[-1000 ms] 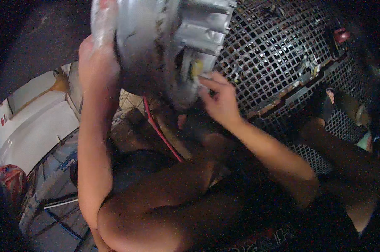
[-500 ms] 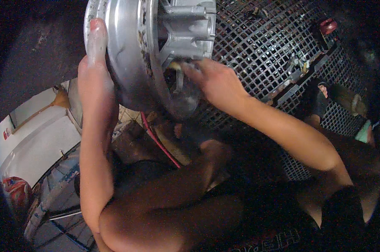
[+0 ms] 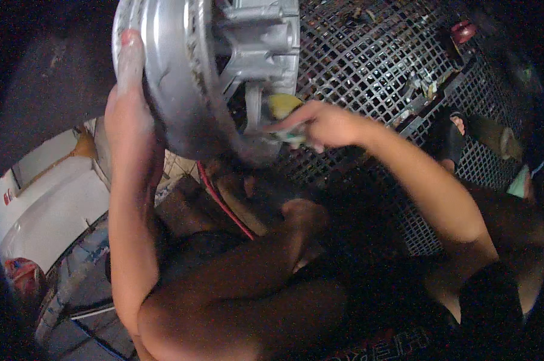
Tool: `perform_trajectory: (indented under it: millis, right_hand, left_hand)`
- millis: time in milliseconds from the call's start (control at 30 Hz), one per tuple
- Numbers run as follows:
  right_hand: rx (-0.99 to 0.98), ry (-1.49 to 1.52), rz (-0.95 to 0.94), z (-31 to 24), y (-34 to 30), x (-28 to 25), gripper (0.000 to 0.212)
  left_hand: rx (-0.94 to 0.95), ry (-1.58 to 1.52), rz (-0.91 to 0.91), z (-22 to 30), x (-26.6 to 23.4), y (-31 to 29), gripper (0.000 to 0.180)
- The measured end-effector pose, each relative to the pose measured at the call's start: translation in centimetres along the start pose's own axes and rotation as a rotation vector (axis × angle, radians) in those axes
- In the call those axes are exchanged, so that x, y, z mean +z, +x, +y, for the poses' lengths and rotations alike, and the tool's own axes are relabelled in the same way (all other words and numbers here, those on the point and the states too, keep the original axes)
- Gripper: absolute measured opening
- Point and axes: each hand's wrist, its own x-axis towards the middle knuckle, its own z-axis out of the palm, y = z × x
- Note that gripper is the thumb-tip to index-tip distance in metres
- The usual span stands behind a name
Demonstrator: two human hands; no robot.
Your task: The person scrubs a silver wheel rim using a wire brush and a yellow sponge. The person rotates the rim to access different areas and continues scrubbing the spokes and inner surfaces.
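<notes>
A silver metal wheel rim (image 3: pixel 171 81) with a spoked hub is held up at the top middle, tilted on its side. My left hand (image 3: pixel 130 120) grips its left edge, the thumb lying along the outer face and the fingers hidden behind. Beside the lower right of the spokes is my right hand (image 3: pixel 333 124), closed on a yellow sponge (image 3: pixel 284 106) with a pale green part. Motion blurs this hand and the lower rim, so I cannot tell whether the sponge touches the metal.
Behind the rim spreads a metal grating (image 3: pixel 368 78) with scraps on it. A red object (image 3: pixel 463 31) lies at the far right. My bent legs fill the lower middle, near a red hose (image 3: pixel 227 207). White panels (image 3: pixel 58 192) stand at left.
My right hand has come out from among the spokes, moving right and slightly down, and the yellow sponge now shows. The rim and my left hand have shifted slightly left.
</notes>
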Motion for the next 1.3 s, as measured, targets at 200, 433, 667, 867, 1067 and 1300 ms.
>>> perform_trajectory:
  millis: [200,433,667,867,1067,1300]
  right_hand:
    - [0.157,0.612,0.353,5.0,-5.0,-3.3,0.034]
    - [-0.281,0.024,0.403,-4.4,-0.7,4.6,0.037]
    - [-0.237,-1.186,0.894,-4.6,2.7,3.4,0.055]
    - [-0.232,-1.46,0.906,-4.1,-1.3,0.7,0.038]
    - [-0.334,-1.152,0.915,-4.2,-4.4,0.3,0.027]
    - [-0.45,-0.874,0.974,-4.2,1.6,2.6,0.022]
  left_hand:
    - [-0.045,-0.129,-0.012,0.5,0.9,-0.2,0.078]
    - [0.11,-0.106,0.005,2.2,-1.0,-0.8,0.07]
    - [0.085,-0.162,-0.133,2.1,2.7,0.6,0.068]
    - [0.055,-0.162,-0.057,2.7,2.3,-0.8,0.068]
    - [0.085,-0.23,-0.042,1.4,3.1,1.0,0.064]
    - [0.037,-0.206,-0.046,3.6,4.5,-0.1,0.06]
